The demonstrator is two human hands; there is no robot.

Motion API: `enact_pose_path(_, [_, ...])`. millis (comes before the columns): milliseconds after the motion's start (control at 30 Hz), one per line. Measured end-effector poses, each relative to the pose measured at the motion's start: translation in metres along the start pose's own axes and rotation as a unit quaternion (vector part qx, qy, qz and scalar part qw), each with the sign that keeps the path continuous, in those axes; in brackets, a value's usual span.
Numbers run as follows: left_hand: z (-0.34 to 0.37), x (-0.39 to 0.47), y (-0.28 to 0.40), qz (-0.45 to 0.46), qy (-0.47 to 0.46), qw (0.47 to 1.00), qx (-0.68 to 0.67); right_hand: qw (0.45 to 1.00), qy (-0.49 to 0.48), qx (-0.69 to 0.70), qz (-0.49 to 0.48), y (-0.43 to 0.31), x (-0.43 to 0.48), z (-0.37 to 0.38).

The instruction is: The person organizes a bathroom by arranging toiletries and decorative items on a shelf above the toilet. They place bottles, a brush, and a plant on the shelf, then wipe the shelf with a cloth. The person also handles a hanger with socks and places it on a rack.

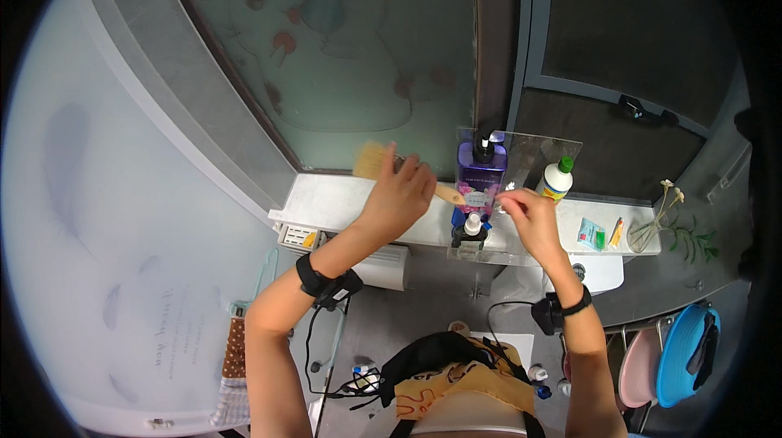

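Observation:
My left hand (400, 193) grips a flat brush with pale bristles (369, 160) and a light wooden handle (450, 195). The bristles point left, above the white ledge (324, 193), and look blurred. The handle's end is in front of a purple pump bottle (482, 169). My right hand (533, 221) is raised to the right of that bottle, thumb and fingertips drawn together; whether something small is pinched there I cannot tell. Close to it is a white bottle with a green cap (557, 178). A dark bottle with a white top (472, 231) sits below the purple one.
A clear acrylic stand (544, 143) surrounds the bottles. Further right on the ledge are small packets (591, 234), a tube (616, 232) and a glass vase (643, 236) with flowers. A frosted window (354, 71) rises behind. Blue (678, 358) and pink basins (638, 371) hang at lower right.

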State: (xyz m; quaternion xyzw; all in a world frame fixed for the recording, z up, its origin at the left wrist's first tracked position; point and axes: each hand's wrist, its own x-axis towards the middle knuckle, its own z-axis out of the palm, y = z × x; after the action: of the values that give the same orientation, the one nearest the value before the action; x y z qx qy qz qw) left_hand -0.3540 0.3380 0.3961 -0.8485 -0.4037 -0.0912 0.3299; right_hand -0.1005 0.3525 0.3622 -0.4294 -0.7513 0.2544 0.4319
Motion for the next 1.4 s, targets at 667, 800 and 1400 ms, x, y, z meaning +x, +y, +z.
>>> enact_pose_path(667, [-0.005,-0.029,0.0,-0.449,0.142,0.585,-0.66,0.963,-0.266,0.029,-0.024,-0.021,0.059,0.063])
enact_pose_path(800, [0.014,-0.031,-0.002,-0.405,0.172,0.535,-0.721,0.949,-0.314,-0.008,0.019,-0.019,0.066,0.06])
enact_pose_path(1400, [0.077,-0.026,0.029,-0.331,0.078,0.567,-0.75,0.861,-0.452,-0.095,0.211,0.021,0.079,0.06])
